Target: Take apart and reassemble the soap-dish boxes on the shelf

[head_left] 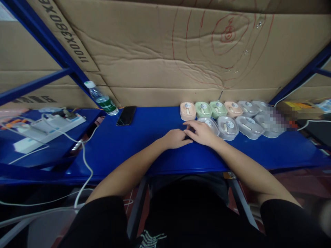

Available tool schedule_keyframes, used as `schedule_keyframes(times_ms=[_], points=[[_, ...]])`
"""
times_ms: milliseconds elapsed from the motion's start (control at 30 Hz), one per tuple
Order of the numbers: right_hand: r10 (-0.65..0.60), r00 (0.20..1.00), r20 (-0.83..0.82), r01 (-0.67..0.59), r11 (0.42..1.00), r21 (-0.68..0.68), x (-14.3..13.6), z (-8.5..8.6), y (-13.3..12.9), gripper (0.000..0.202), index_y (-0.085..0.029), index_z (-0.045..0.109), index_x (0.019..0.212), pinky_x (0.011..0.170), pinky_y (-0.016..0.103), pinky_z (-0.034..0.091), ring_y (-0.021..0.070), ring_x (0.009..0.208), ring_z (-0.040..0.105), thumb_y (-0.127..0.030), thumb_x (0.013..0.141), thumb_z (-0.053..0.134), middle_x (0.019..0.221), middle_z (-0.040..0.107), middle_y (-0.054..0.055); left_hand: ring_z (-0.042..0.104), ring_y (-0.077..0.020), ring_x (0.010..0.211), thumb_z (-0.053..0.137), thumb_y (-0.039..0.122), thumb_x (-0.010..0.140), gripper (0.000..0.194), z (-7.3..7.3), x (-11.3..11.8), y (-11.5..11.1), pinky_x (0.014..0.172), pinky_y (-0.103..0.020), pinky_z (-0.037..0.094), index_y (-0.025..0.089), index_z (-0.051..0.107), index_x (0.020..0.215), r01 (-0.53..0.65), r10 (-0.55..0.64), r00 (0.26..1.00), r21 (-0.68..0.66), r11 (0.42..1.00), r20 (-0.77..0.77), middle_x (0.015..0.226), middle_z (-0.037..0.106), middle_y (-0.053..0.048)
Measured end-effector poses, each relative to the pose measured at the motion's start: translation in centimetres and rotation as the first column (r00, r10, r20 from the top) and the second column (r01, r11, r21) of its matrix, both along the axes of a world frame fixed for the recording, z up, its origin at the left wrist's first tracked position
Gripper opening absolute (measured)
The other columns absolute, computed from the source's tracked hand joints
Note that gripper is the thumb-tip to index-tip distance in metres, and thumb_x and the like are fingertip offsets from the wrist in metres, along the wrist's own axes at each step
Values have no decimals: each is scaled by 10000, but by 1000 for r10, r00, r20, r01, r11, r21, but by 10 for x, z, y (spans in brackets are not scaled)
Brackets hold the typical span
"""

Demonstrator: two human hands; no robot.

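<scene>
My left hand (176, 138) and my right hand (201, 132) meet over the front middle of the blue table, fingertips touching or overlapping. The left thumb is stretched out, and its fingers are partly covered by the right ones. On the right hand the fingers are loosely apart. Nothing shows in either hand. Just behind the right hand is a grey lidded box (212, 126), partly hidden by it. More small lidded boxes stand in two rows: a pink box (188, 111), a green box (203, 109), another green box (218, 109), a pink box (233, 109) and several grey ones (227, 128).
A water bottle (104, 101) and a black phone (126, 115) are at the table's back left. White power strips (49, 132) with cables lie farther left. Cardboard (144, 51) with red rings drawn on it walls off the back. A blue frame post (46, 44) rises at left.
</scene>
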State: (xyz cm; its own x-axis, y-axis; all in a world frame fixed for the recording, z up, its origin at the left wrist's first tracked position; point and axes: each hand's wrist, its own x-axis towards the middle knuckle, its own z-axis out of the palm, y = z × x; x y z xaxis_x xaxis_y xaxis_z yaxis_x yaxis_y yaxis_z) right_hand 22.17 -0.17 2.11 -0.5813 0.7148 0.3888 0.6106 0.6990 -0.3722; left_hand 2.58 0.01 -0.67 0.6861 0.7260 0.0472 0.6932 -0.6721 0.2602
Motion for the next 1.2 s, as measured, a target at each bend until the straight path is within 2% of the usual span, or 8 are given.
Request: schedule_keyframes(times_ms=[200,367,567,733,800,900,1033,1200], points=[[-69,948,309,72,997,3,17,2,7,346,-205,684,1284,877,402,540,300,1071,722,-387,1015,562,1194,768,101,714,-231,835,520,568,1000,460,8,-16,5,717,-321,490,231,682,1269,-96,97,995,-43,994,16,859,755,-29],[-136,896,422,126,991,51,20,3,7,382,-195,683,1279,821,392,534,312,1032,730,-437,999,590,1162,774,114,717,-242,887,524,591,989,511,8,-18,6,768,-336,492,235,669,1326,-117,117,993,-65,991,4,896,763,-35],[-132,888,441,103,991,90,20,2,6,381,-184,674,1273,805,374,511,304,1019,722,-440,1005,586,1161,763,128,712,-236,902,521,607,984,522,6,-22,10,783,-333,492,241,667,1326,-117,119,993,-82,990,14,897,758,-31],[125,905,405,-148,989,23,13,-2,0,293,-193,713,1163,798,360,504,267,971,714,-410,1013,584,1104,747,108,684,-232,977,536,579,981,526,6,-31,17,864,-348,507,218,654,1345,-112,113,993,-32,993,34,1017,735,-57],[172,904,391,-191,982,8,8,-7,-2,276,-194,722,1107,777,355,507,260,947,706,-416,1011,590,1093,735,106,657,-243,1058,593,587,947,534,4,-33,19,953,-372,498,220,667,1328,-91,89,994,26,996,55,1129,712,-80],[160,908,387,-196,979,55,2,-16,-3,272,-185,717,1054,826,383,514,274,977,675,-412,1019,570,1070,715,115,596,-298,1208,661,611,897,564,0,-35,21,1066,-439,454,217,691,1300,-91,88,995,100,991,36,1332,639,-126],[134,925,355,-189,974,127,-4,-29,-2,278,-155,694,1082,937,460,499,315,1082,616,-386,1019,552,1156,680,161,463,-390,1400,656,642,888,661,-2,-36,20,1132,-542,393,225,625,1399,-149,154,988,119,982,-28,1558,473,-172],[167,948,272,-204,973,112,-4,-36,4,351,-154,658,1230,1002,498,482,347,1259,549,-407,998,584,1376,601,191,510,-368,1363,578,614,943,628,2,-36,17,1115,-511,420,219,590,1430,-168,175,981,93,981,-80,1511,534,-165]])
